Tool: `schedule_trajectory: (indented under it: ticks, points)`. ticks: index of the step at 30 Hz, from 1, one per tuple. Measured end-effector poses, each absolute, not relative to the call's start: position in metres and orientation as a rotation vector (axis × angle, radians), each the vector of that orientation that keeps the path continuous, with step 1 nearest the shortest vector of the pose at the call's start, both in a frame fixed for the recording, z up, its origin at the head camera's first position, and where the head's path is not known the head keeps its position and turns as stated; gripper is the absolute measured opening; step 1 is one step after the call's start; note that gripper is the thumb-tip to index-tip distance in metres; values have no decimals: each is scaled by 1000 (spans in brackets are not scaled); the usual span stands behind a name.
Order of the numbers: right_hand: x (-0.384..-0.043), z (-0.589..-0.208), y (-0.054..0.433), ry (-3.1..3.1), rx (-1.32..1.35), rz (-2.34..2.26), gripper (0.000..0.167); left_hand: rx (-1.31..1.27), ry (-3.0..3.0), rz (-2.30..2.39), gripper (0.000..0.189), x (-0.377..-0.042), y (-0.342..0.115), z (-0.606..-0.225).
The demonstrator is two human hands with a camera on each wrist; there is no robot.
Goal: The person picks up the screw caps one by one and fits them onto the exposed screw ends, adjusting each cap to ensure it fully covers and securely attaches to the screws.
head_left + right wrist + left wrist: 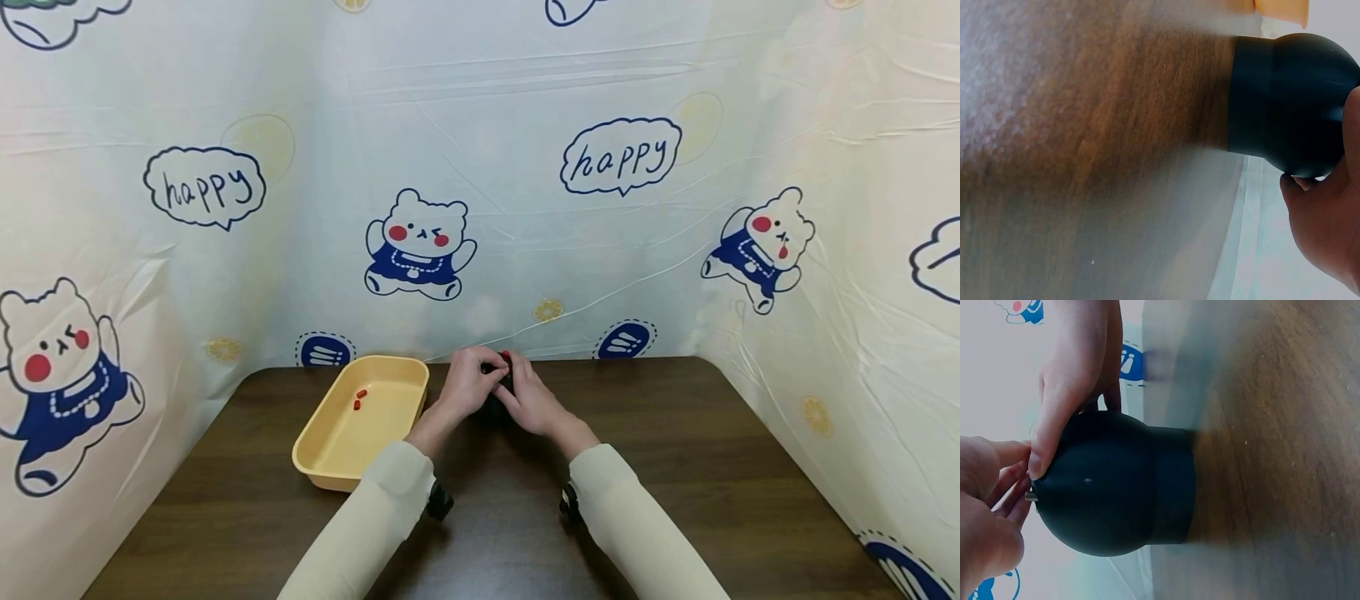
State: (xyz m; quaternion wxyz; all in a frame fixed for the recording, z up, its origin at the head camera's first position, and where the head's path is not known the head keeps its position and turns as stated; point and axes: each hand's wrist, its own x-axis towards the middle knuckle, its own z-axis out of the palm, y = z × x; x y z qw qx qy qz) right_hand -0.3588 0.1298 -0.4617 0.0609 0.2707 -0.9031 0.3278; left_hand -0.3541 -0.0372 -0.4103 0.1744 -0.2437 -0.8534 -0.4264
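A black rounded thing with a narrower cylindrical base [1104, 487] stands on the table, and a short metal stub [1031, 496] pokes from its top. My right hand [535, 400] holds it from the right, the thumb laid on its curved side in the left wrist view. At its top is my left hand [468, 379], fingers bent and tips close together by the stub; what lies between them is hidden. A small red piece [506, 355] shows between the hands. In the right wrist view, the black thing [1300, 103] partly hides behind my right hand [1329, 219].
Left of the hands stands a yellow tray [330, 442] with two small red pieces [360, 395] in it. The dark wooden table [675, 500] ends at a printed curtain [510, 250] along the back and sides.
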Motion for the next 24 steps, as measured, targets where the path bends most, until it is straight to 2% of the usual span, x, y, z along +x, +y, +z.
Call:
schedule_trajectory:
  ticks: [24]
  points:
    - [-356,-457,126,-2760,774,1014,72,-602,-2584,-1086,15,-348,-48,-401]
